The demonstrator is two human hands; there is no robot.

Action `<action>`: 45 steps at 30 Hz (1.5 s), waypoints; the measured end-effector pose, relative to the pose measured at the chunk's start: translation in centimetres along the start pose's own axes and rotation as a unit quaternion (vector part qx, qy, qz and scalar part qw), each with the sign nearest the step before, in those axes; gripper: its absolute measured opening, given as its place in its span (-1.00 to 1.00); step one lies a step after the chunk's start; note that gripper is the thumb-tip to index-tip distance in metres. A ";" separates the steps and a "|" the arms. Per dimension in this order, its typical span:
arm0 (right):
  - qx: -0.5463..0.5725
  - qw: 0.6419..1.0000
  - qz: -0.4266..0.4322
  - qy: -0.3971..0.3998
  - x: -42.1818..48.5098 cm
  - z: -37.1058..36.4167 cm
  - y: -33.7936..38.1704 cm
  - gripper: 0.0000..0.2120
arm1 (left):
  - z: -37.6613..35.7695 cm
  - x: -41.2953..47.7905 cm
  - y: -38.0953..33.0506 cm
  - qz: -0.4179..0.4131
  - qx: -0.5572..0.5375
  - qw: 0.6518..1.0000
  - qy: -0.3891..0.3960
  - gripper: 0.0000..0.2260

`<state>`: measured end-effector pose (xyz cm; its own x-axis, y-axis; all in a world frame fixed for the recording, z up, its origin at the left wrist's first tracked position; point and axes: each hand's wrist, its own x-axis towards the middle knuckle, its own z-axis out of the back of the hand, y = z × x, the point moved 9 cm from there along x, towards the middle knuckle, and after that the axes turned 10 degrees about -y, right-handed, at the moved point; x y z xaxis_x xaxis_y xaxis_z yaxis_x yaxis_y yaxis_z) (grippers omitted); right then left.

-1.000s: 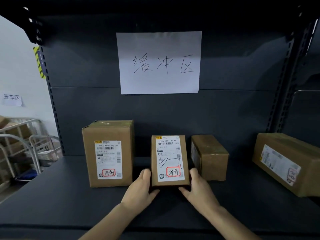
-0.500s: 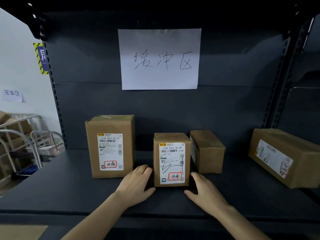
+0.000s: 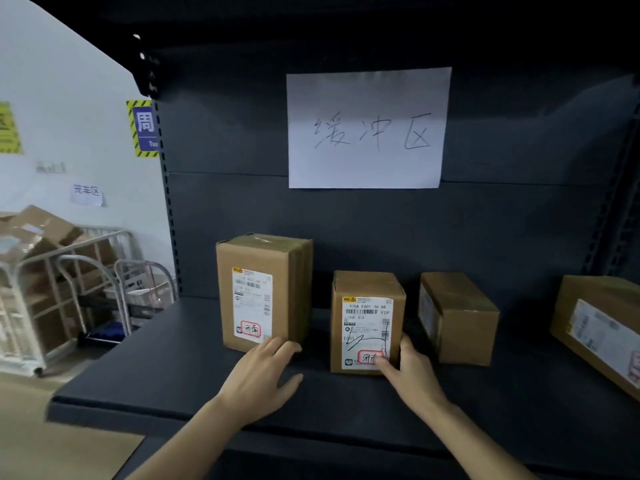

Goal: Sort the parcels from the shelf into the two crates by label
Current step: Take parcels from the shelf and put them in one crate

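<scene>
Four brown cardboard parcels stand on the dark shelf (image 3: pixel 166 372). The tall parcel (image 3: pixel 259 292) at the left bears a white label with a red-circled mark. My left hand (image 3: pixel 263 372) lies open with its fingertips at that parcel's lower right front corner. The small parcel (image 3: pixel 367 317) in the middle carries a like label. My right hand (image 3: pixel 412 368) holds its lower right corner, thumb on the front label and fingers along the right side. A third parcel (image 3: pixel 460 320) sits just right of it. A fourth parcel (image 3: pixel 599 323) lies at the far right, cut off by the frame edge. No crate is in view.
A white paper sign (image 3: pixel 367 129) with handwriting hangs on the shelf's back panel. Left of the shelf stands a metal roll cage (image 3: pixel 52 289) with cardboard boxes piled in it. The shelf's front edge runs under my forearms, and upright posts flank the bay.
The small parcel was set upright on the shelf and both hands came off it. My left hand has moved left to the tall parcel; my right hand has taken the small parcel's corner. The view has turned left.
</scene>
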<state>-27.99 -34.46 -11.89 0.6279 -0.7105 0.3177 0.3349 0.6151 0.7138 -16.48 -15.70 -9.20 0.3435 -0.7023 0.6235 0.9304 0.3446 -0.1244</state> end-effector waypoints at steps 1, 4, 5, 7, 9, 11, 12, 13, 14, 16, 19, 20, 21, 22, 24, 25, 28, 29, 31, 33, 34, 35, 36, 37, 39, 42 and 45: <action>0.008 1.000 0.001 -0.001 0.2 -0.5 0.4 -0.48 | 0.8 -0.2 0.6 -0.004 -0.005 0.999 -0.031 -0.72; 0.023 1.000 -0.001 0.003 0.7 -1.9 1.4 -0.46 | 3.1 -0.8 4.0 0.033 0.010 0.994 -0.107 -0.81; 0.025 1.000 -0.004 0.005 0.8 -2.4 1.6 -0.45 | 3.4 -1.0 5.7 0.067 0.025 0.991 -0.115 -0.75; 0.033 0.999 -0.008 0.009 1.1 -3.1 2.0 -0.43 | 3.6 -1.5 9.4 0.149 0.067 0.981 -0.104 -0.61; 0.038 0.999 -0.006 0.009 1.3 -3.6 2.2 -0.44 | 3.5 -1.5 12.0 0.211 0.106 0.970 -0.062 -0.44; 0.039 0.999 -0.004 0.009 1.6 -3.9 2.3 -0.44 | 3.1 -1.1 13.3 0.237 0.122 0.963 -0.030 -0.24; 0.041 0.999 -0.005 0.010 1.7 -4.0 2.3 -0.43 | 2.7 -0.7 13.7 0.237 0.119 0.964 -0.019 -0.19; 0.042 0.999 -0.006 0.011 1.8 -4.1 2.4 -0.42 | 2.1 -0.4 14.1 0.238 0.114 0.965 -0.003 -0.14; 0.044 0.999 -0.008 0.012 1.9 -4.3 2.4 -0.41 | 1.6 -0.1 14.4 0.243 0.105 0.964 0.013 -0.11; 0.049 0.999 -0.008 0.013 2.1 -4.4 2.4 -0.40 | 0.3 0.1 15.3 0.267 0.061 0.961 0.042 -0.09; 0.057 0.998 -0.003 0.017 2.4 -4.3 2.4 -0.36 | -1.0 0.0 15.5 0.291 -0.003 0.955 0.056 -0.30; 0.059 0.998 -0.003 0.021 2.5 -4.4 2.5 -0.34 | -1.3 -0.1 15.4 0.299 -0.021 0.953 0.056 -0.39; 0.061 0.998 -0.003 0.024 2.6 -4.4 2.5 -0.31 | -1.6 -0.1 15.3 0.305 -0.042 0.950 0.055 -0.46; 0.063 0.998 -0.004 0.024 2.7 -4.4 2.4 -0.28 | -1.9 -0.2 15.1 0.311 -0.066 0.947 0.053 -0.50; 0.063 0.998 -0.007 0.020 2.9 -4.4 2.4 -0.25 | -2.5 -0.2 14.6 0.325 -0.127 0.936 0.041 -0.53; 0.064 0.998 -0.009 0.019 3.0 -4.4 2.3 -0.24 | -2.6 -0.1 14.4 0.333 -0.157 0.929 0.029 -0.53; 0.060 0.998 -0.015 0.018 3.4 -4.5 2.3 -0.24 | -2.6 0.0 14.2 0.358 -0.208 0.910 0.001 -0.54; 0.058 0.998 -0.017 0.017 3.5 -4.6 2.2 -0.25 | -2.6 0.1 14.2 0.364 -0.212 0.907 -0.001 -0.54; 0.054 0.998 -0.020 0.017 3.7 -4.6 2.0 -0.28 | -2.6 0.1 14.1 0.370 -0.216 0.903 0.001 -0.50; 0.053 0.998 -0.020 0.017 3.7 -4.5 1.8 -0.31 | -2.4 0.0 13.9 0.369 -0.226 0.902 0.004 -0.41; 0.054 0.998 -0.020 0.018 3.7 -4.4 1.8 -0.31 | -2.3 0.0 13.6 0.364 -0.230 0.902 0.005 -0.37; 0.055 0.998 -0.020 0.020 3.6 -4.3 1.7 -0.32 | -2.1 0.0 13.4 0.359 -0.231 0.904 0.006 -0.35; 0.057 0.998 -0.019 0.021 3.5 -4.1 1.7 -0.32 | -1.8 0.0 13.2 0.354 -0.229 0.907 0.007 -0.36; 0.059 0.998 -0.018 0.022 3.4 -3.9 1.8 -0.32 | -1.5 0.0 13.0 0.350 -0.228 0.908 0.004 -0.38; 0.062 0.998 -0.013 0.024 3.4 -3.4 2.1 -0.33 | -0.6 0.1 12.5 0.347 -0.230 0.909 -0.011 -0.41; 0.064 0.998 0.007 0.024 3.1 -2.3 2.8 -0.33 | 0.8 0.0 11.9 0.350 -0.229 0.908 -0.030 -0.46; 0.064 0.997 0.024 0.029 2.6 -1.5 3.6 -0.33 | 2.2 -0.3 11.1 0.344 -0.219 0.912 -0.045 -0.49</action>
<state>-24.11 -33.60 -9.47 0.6827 -0.6572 0.3193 0.2128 0.5969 0.7735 -6.52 -10.25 -9.09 0.8722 -0.3532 0.3385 0.4659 0.3887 -0.7948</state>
